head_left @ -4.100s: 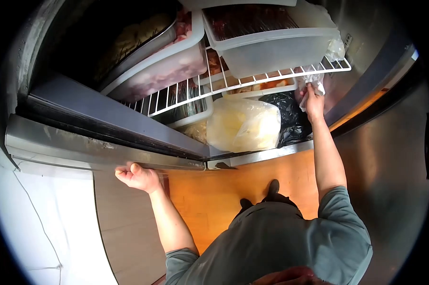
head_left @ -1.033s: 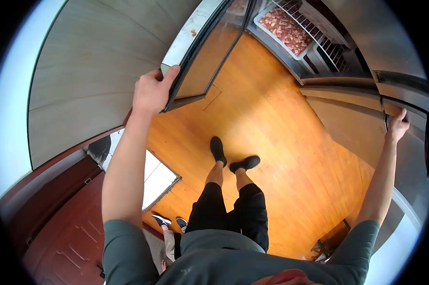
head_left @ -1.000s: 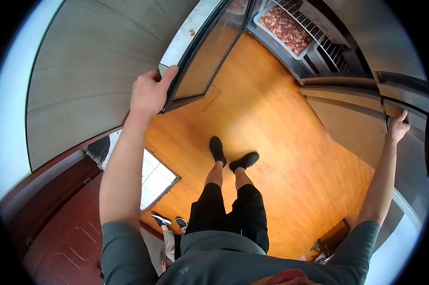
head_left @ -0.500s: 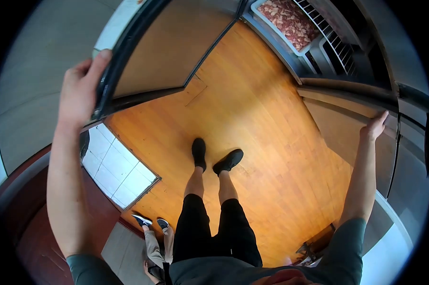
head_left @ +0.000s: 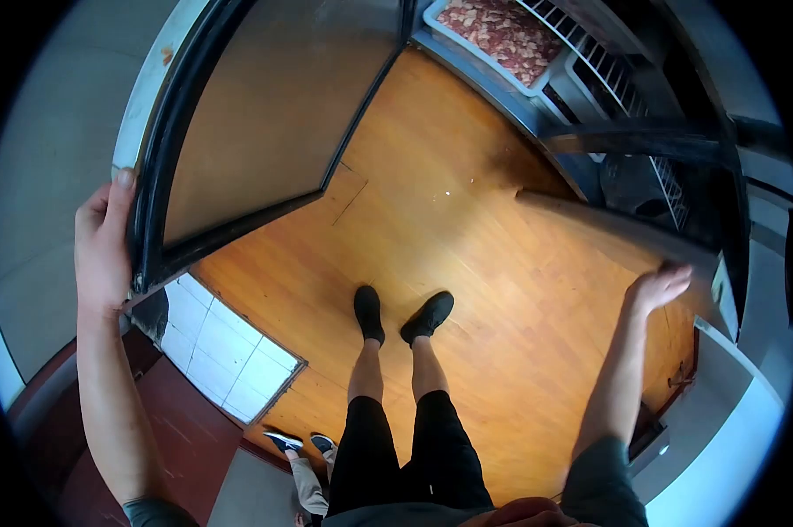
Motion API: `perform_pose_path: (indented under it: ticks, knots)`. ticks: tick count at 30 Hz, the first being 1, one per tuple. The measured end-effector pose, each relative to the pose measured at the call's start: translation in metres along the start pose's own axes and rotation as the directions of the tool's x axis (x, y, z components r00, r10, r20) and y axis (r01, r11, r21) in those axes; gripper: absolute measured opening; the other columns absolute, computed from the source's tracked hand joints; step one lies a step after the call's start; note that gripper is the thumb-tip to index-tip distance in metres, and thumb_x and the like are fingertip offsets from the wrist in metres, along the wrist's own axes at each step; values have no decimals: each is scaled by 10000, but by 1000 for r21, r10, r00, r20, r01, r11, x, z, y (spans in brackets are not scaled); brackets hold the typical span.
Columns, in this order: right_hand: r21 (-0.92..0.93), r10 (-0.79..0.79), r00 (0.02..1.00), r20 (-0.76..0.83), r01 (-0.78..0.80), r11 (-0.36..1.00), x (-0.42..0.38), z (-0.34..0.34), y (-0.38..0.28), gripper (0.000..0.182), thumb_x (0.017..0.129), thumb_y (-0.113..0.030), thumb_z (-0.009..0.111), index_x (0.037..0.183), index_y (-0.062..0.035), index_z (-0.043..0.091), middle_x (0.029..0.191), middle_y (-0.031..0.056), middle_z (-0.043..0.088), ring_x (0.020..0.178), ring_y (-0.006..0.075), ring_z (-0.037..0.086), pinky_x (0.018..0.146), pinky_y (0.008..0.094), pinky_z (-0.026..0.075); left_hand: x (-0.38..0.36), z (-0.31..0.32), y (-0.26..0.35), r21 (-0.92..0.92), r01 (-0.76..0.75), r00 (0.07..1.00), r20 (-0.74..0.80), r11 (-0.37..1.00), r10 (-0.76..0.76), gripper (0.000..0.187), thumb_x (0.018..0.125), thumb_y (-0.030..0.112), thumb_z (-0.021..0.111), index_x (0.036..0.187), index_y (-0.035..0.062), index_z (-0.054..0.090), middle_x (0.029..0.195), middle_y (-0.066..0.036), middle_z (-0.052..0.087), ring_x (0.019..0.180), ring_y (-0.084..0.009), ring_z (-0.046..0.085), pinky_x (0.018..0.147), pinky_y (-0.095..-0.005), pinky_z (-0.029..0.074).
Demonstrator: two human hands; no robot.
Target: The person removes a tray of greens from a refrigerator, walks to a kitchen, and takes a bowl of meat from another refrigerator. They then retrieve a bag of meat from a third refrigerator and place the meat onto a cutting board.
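My left hand [head_left: 105, 250] is closed around the free edge of a swung-out refrigerator door [head_left: 269, 114], its thumb over the white rim beside the dark gasket. My right hand [head_left: 660, 288] is at a second, smaller refrigerator door [head_left: 616, 230], which stands ajar on the right. Its fingers are stretched out towards that door and slightly blurred; whether they touch the surface is hard to tell. Inside the upper compartment, a light plastic tub [head_left: 539, 86] holds pieces of raw meat [head_left: 497, 37]. Beside the tub is a white wire shelf [head_left: 594, 53].
Black shoes [head_left: 427, 318] stand on the wooden floor [head_left: 467, 237]. At lower left are a white tiled patch [head_left: 225, 347] and a dark red surface [head_left: 163, 422]. Another person's shoes [head_left: 284, 441] show near the bottom. A dark crossbar [head_left: 633, 136] separates the two compartments.
The right-hand door has swung outward, exposing the lower compartment, and my right hand has moved down and left. My left hand and its door have shifted left and down in view.
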State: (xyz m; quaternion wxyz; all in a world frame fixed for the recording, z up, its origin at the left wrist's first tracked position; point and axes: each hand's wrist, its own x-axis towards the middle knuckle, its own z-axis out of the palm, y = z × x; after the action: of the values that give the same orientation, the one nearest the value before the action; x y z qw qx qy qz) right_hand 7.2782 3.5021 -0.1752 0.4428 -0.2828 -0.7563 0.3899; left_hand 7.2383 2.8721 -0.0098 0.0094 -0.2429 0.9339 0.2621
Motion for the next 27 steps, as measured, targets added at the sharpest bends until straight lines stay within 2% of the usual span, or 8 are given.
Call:
perform_pose_path:
  ticks: [3,7,9,14,17,19,21,27]
  knots:
    - [-71,-176,982,63,180,981,-45,-76,21,512,992,-386,322,1221,61,423,1138,176,531,1004,240,514,931,356,407,3,1,-4,-120,2,999,42,993,3,616,898,528,503,994,-70,614,834,-67,599,779,-122,516,782,-250,416]
    - [132,-73,986,148,53,990,-92,-176,58,688,949,-542,331,1343,22,348,1402,170,362,1202,251,409,1079,375,251,7,-2,-13,-46,5,1000,10,999,-5,632,904,532,486,1053,-71,599,924,-90,606,860,-134,518,855,-256,397]
    - [102,93,958,271,-125,987,-109,-203,34,784,865,-689,299,1423,-138,290,1476,75,274,1343,270,266,1132,408,130,9,-5,-18,-35,28,1000,-1,999,-28,697,882,574,486,1106,-79,579,958,-111,601,894,-147,521,881,-263,390]
    - [-81,211,832,513,-198,977,-120,-294,-32,810,863,-695,315,1442,-133,245,1479,98,261,1354,266,255,1101,444,192,17,-7,-27,-58,88,996,33,994,-86,808,854,631,481,1203,-97,508,960,-120,573,907,-184,521,866,-266,391]
    - [68,443,878,182,-461,885,-90,-312,-87,745,903,-645,299,1414,-103,311,1437,102,332,1322,261,307,1081,414,238,21,-10,-35,-42,95,995,-16,995,-96,789,852,629,490,1195,-81,515,949,-98,574,873,-165,517,832,-260,400]
    - [-204,503,843,190,-468,860,-62,-327,-95,620,955,-538,295,1368,-84,380,1304,101,462,1242,233,401,1057,394,273,23,-10,-35,-77,104,994,-3,992,-105,764,851,625,497,1175,-67,531,939,-81,574,853,-149,513,807,-250,404]
    - [-216,748,641,172,-716,663,-48,-335,-96,405,948,-326,490,1253,-59,475,1073,55,566,996,157,523,904,308,389,23,-13,-32,-162,134,985,129,978,-113,736,850,621,505,1148,-51,549,933,-67,572,836,-135,510,781,-237,407]
    - [-221,690,724,18,-670,709,-61,-331,-99,369,938,-268,519,1224,-38,482,1084,58,564,1016,164,516,915,296,375,9,-3,-10,-147,58,997,57,987,-51,610,864,611,492,977,18,576,750,-1,518,662,-82,485,597,-214,391]
